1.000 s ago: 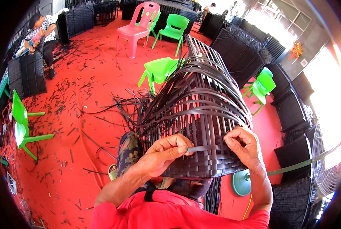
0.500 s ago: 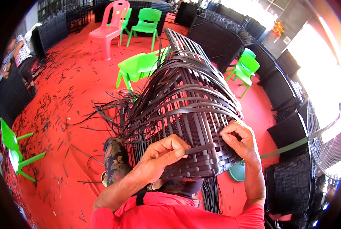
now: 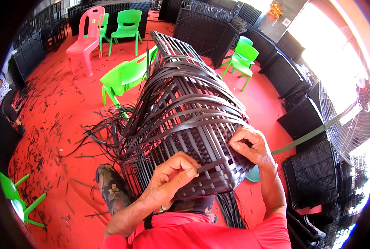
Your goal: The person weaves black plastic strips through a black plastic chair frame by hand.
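— Where's the work in the frame?

— Dead centre. A dark woven frame (image 3: 185, 120), part-finished, runs from the upper middle down to the lower middle, tilted toward the person. Its near end is tightly woven; loose black strips (image 3: 110, 128) spill out at its left side over the red floor (image 3: 56, 108).

— And the hands?

— The left hand (image 3: 170, 178) sits at the lower centre, against the woven end. Its grip is closed: thumb and fingers pinch one flat dark strip (image 3: 212, 164), which runs rightward across the weave. The right hand (image 3: 249, 143) is right of centre, on the right edge of the same end, fingers curled in and pressed into the weave. Whether that grip actually has hold of a strip, I cannot tell; the fingertips are buried among the bands.

— What's around it?

— A green plastic chair (image 3: 124, 76) stands just left of the frame, another green chair (image 3: 241, 56) at the upper right, a pink chair (image 3: 85, 39) at the upper left. Finished dark woven pieces (image 3: 313, 174) stand along the right side, and a large fan (image 3: 350, 120) fills the right edge. Short black offcuts litter the floor at left.
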Tool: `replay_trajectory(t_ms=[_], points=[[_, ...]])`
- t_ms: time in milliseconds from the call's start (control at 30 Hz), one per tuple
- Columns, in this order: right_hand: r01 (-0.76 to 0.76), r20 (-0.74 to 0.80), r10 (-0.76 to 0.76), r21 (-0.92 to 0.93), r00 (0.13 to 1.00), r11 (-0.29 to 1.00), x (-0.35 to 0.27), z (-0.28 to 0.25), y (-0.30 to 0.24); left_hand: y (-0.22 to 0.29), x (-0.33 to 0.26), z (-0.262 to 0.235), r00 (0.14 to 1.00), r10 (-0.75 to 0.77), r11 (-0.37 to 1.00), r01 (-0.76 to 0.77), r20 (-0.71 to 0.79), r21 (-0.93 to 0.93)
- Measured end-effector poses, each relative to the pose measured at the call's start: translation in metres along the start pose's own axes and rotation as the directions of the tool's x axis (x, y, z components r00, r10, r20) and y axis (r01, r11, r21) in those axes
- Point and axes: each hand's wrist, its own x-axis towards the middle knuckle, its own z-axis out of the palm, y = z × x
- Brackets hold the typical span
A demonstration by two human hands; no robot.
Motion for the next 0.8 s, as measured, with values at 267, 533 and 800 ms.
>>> replay_trajectory(t_ms=[267,533,800], points=[[-0.015,0.031,0.016,-0.009,0.999,1.000,0.000,-0.006,0.003,-0.004,0.006,-0.001,0.999,0.007,1.000,-0.008,0.046,0.004],[0.005,0.074,0.002,-0.096,0.997,0.995,0.000,-0.013,-0.009,0.001,0.008,0.006,0.999,-0.033,0.999,0.033,-0.027,-0.010],[-0.014,0.136,0.033,-0.142,0.990,0.990,0.018,-0.012,-0.048,0.001,0.012,-0.003,0.998,-0.028,0.999,0.027,0.048,0.020]])
